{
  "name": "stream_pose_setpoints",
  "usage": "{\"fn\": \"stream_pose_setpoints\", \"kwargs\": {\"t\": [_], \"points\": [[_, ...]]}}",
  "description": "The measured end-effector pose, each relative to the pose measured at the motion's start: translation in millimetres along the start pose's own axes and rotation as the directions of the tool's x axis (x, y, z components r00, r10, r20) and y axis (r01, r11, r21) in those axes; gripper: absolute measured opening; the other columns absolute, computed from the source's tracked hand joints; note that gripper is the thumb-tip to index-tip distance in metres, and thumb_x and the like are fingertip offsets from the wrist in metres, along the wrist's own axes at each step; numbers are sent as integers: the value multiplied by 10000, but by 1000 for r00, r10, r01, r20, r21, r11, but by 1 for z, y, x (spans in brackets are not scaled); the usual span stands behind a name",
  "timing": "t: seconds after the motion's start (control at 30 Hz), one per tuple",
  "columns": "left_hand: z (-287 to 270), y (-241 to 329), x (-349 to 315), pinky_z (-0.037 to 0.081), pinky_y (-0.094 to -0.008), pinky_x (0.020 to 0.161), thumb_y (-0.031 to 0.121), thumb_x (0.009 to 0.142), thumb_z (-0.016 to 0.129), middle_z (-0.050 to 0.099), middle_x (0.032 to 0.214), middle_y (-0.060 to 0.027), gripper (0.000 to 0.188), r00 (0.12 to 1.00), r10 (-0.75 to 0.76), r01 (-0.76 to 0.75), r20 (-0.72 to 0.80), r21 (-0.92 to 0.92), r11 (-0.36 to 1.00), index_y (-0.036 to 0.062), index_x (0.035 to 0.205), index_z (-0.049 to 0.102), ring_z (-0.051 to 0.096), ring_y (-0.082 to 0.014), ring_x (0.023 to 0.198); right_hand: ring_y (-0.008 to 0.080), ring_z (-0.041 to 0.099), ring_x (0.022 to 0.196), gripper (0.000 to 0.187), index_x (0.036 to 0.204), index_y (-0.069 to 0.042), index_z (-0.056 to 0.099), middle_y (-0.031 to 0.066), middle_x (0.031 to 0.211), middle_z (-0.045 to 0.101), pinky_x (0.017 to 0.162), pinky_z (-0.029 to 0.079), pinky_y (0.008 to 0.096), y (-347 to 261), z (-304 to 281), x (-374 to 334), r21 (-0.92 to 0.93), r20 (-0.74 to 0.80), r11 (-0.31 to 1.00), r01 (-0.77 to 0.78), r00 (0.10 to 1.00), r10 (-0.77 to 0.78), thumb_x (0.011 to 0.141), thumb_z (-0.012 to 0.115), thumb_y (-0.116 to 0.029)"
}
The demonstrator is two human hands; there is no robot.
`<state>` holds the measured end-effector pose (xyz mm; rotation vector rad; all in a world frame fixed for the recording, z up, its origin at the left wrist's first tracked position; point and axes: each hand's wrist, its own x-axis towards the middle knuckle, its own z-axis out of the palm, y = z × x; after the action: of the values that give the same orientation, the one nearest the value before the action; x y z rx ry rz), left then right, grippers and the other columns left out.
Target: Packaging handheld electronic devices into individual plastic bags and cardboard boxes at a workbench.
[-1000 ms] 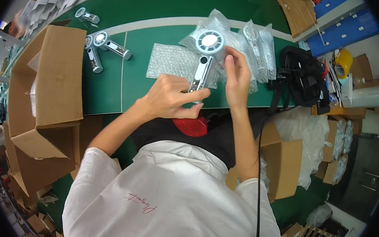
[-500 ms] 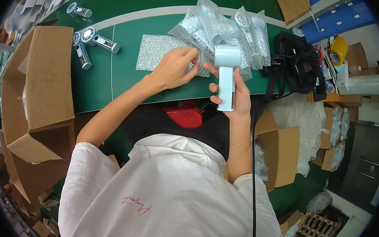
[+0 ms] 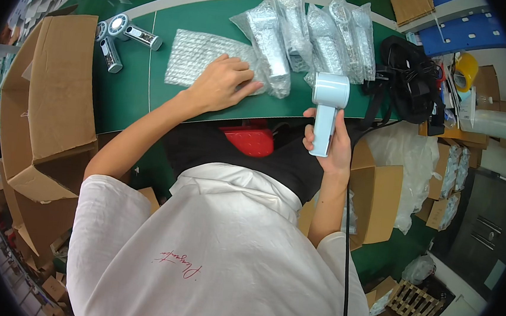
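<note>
The left hand (image 3: 226, 83) touches bubble wrap (image 3: 196, 58), grip unclear; the right hand (image 3: 339, 150) holds a pale-blue handheld fan (image 3: 327, 117) by the desk's (image 3: 124, 100) front edge.

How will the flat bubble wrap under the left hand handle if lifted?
Likely floppy: the bubble wrap looks thin. Probably light for its size, since it lies flat with no visible bulge. Its shiny plastic surface may slip somewhat under the left hand.

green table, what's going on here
A person's right hand holds a pale blue handheld fan by its handle, near the table's front edge. The left hand is over a bubble-wrap sheet on the green table. Several wrapped bundles lie beyond, and three unwrapped fans lie off to the left.
</note>
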<state>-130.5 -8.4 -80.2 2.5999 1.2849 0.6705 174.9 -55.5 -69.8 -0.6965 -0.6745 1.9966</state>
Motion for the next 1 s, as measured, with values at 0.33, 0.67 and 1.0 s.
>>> {"fn": "stream_pose_setpoints", "kwargs": {"t": [0.33,0.67,1.0], "points": [[-30,26,-28,419,-356,766,179,852,675,546,757,-52,155,982,-162,148,92,142,979,75,820,565,543,-258,739,152,582,691,518,1307,45,501,139,1067,611,583,485,263,25,51,14,-398,59,917,-13,997,40,820,671,4],[-45,25,-61,447,-361,715,57,834,661,599,808,-51,95,952,-306,296,-10,290,910,36,850,570,576,-257,714,185,671,799,574,1340,54,514,157,961,688,656,530,240,31,56,13,-587,-13,810,17,999,-31,789,672,87],[-49,34,-60,485,-291,649,-30,805,664,658,849,-86,210,817,-570,559,91,-373,741,-12,1010,710,592,-187,683,220,692,891,567,1345,40,538,161,1070,700,731,549,266,68,78,16,-687,44,672,278,938,-343,805,711,47]]}}
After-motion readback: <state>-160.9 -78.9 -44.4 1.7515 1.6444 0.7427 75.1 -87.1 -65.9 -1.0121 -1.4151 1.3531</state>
